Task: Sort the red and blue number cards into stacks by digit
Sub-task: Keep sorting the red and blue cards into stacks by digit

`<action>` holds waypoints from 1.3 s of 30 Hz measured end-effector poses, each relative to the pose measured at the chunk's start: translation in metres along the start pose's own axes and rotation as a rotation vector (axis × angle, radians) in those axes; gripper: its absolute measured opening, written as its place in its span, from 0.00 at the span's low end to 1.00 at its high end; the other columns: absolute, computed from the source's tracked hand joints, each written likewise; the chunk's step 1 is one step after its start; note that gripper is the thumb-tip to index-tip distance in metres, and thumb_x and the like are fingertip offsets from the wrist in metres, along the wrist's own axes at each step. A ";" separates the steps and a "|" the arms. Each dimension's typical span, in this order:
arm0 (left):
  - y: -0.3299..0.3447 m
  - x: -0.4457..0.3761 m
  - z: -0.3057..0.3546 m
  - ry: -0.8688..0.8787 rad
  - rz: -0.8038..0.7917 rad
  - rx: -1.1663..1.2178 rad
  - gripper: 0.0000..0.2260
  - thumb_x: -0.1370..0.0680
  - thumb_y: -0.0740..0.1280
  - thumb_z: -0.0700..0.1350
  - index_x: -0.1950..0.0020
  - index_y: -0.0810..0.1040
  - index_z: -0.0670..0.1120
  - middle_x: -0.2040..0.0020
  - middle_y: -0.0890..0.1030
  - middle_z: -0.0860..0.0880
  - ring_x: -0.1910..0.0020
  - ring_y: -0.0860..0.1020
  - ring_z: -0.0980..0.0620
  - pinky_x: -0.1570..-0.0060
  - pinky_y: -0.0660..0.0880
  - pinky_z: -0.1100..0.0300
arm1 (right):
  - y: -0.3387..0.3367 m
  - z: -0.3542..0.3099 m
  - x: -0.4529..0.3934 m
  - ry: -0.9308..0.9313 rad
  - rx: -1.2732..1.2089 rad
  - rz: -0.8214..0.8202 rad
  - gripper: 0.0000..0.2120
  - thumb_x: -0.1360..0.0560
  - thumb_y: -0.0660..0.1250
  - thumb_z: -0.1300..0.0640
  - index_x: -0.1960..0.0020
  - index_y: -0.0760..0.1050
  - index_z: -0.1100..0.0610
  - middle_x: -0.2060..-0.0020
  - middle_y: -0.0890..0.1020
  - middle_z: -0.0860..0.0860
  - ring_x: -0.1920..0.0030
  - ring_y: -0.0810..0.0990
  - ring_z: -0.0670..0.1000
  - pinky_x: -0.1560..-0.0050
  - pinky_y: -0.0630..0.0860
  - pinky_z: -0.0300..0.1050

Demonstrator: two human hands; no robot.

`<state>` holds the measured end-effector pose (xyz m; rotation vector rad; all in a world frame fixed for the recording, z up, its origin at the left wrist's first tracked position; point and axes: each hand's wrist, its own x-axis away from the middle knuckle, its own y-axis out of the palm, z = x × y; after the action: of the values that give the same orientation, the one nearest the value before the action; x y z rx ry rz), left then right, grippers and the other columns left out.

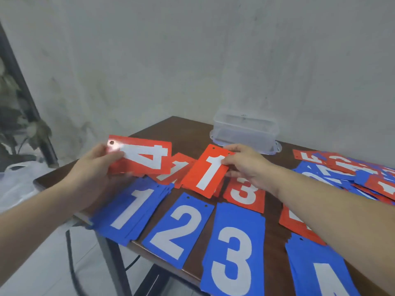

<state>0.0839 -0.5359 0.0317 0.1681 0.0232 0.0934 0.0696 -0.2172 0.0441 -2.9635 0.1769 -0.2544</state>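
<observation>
Sorting is looking partly done, judging by the table [192, 129]. Along its near edge blue stacks are lying in a row: blue 1 stack [136, 210] at about 8 o'clock of the frame, blue 2 card [179, 229] next to it, blue 3 stack [235, 253] at 6 o'clock, and a blue 4 stack [320, 272] at 5 o'clock, partly cut off by the frame. Behind them red piles are forming: a red 3 card [245, 193] near the centre and another red card [295, 225] whose digit is hidden under the right forearm.

Left hand [96, 167] is gripping a fanned bundle of red cards with a red 4 card [141, 155] on top, thumb pressing on its face, held above the table at about 10 o'clock. Right hand [245, 165] is pinching the edge of a red 1 card [206, 170] between thumb and fingers; the card is sitting tilted over another red card [177, 169], and whether it is touching that one I cannot tell.

Much is remaining: an unsorted heap of red and blue cards [346, 171] is sprawling at 3 o'clock, plus the bundle in hand. A clear plastic box [245, 129] is standing at 12 o'clock on the far edge
</observation>
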 end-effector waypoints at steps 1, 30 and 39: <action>-0.007 -0.002 -0.001 0.001 0.012 0.000 0.04 0.19 0.64 0.37 0.47 0.75 0.45 0.60 0.85 0.45 0.66 0.84 0.50 0.68 0.82 0.59 | 0.008 -0.003 -0.008 -0.004 0.000 -0.018 0.20 0.22 0.66 0.69 0.33 0.73 0.57 0.46 0.84 0.57 0.54 0.86 0.51 0.63 0.82 0.42; 0.081 -0.003 -0.002 0.000 -0.375 -0.143 0.09 0.19 0.65 0.37 0.44 0.80 0.49 0.53 0.84 0.48 0.57 0.82 0.50 0.59 0.79 0.56 | -0.015 0.016 -0.027 -0.481 0.687 0.118 0.09 0.24 0.69 0.56 0.47 0.75 0.45 0.46 0.80 0.47 0.47 0.77 0.45 0.45 0.71 0.41; 0.194 0.036 -0.015 -0.012 -0.621 -0.171 0.14 0.21 0.68 0.37 0.36 0.77 0.47 0.47 0.86 0.43 0.52 0.84 0.48 0.56 0.83 0.57 | -0.149 0.043 0.059 -0.389 0.642 0.309 0.08 0.23 0.67 0.59 0.46 0.78 0.50 0.55 0.80 0.43 0.58 0.78 0.43 0.60 0.70 0.28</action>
<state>0.1020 -0.3393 0.0494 -0.0146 0.0541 -0.5239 0.1500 -0.0723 0.0368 -2.2507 0.4070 0.2597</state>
